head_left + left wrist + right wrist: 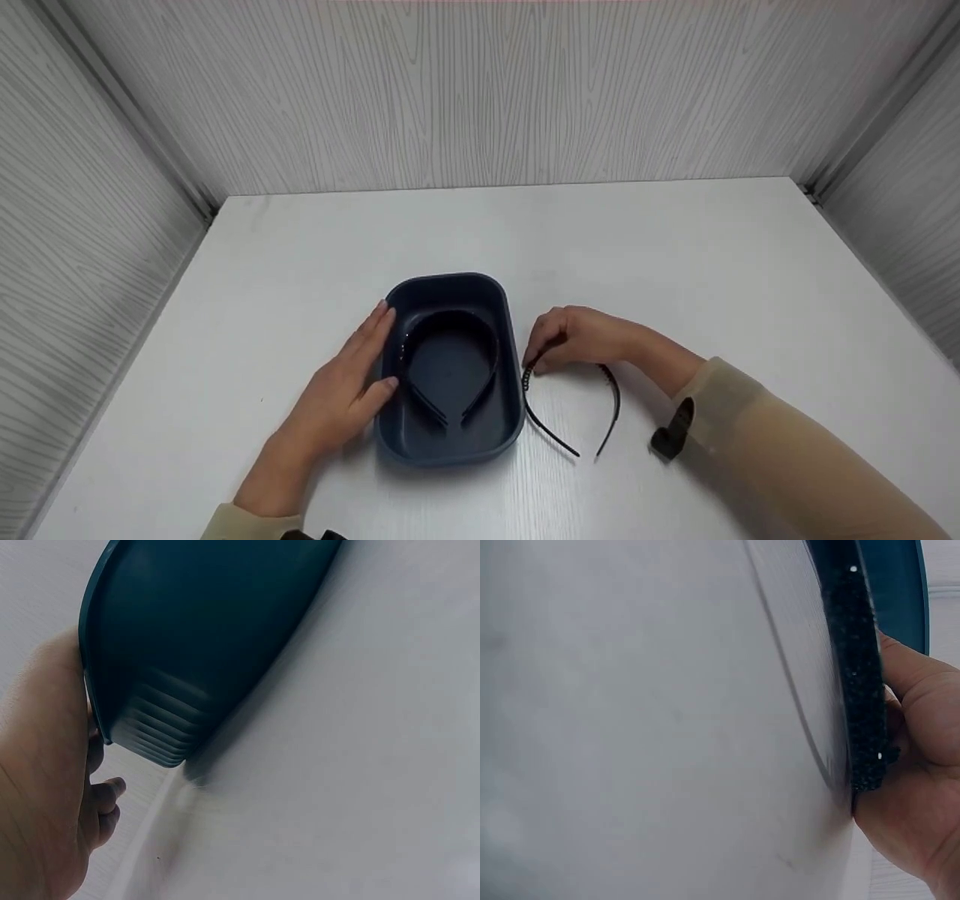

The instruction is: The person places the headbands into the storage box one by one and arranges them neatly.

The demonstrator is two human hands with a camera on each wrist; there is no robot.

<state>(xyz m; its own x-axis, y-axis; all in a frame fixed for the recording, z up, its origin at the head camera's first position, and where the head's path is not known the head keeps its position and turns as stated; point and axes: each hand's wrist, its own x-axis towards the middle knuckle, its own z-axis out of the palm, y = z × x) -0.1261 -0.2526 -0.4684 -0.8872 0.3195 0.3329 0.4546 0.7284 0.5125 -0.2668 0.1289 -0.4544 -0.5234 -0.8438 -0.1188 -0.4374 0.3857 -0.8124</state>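
A dark blue rectangular plastic basin (448, 447) stands on the white table. Inside it lie thin black headbands (450, 316), nested closely with doubled tips toward the near side. My left hand (337, 394) rests along the basin's left side, fingers extended over the rim and thumb at the edge. Just right of the basin, my right hand (581, 335) pinches another black headband (616, 401) near the left of its curve; the two ends point toward me. In the right wrist view this headband (861, 682) shows a speckled, textured surface, partly covering the basin behind.
White wood-grain panels (480, 90) enclose the table (712, 262) at the back and on both sides. A black strap piece (667, 442) hangs from the right sleeve. Ribbed lines (165, 716) mark the basin's outer wall in the left wrist view.
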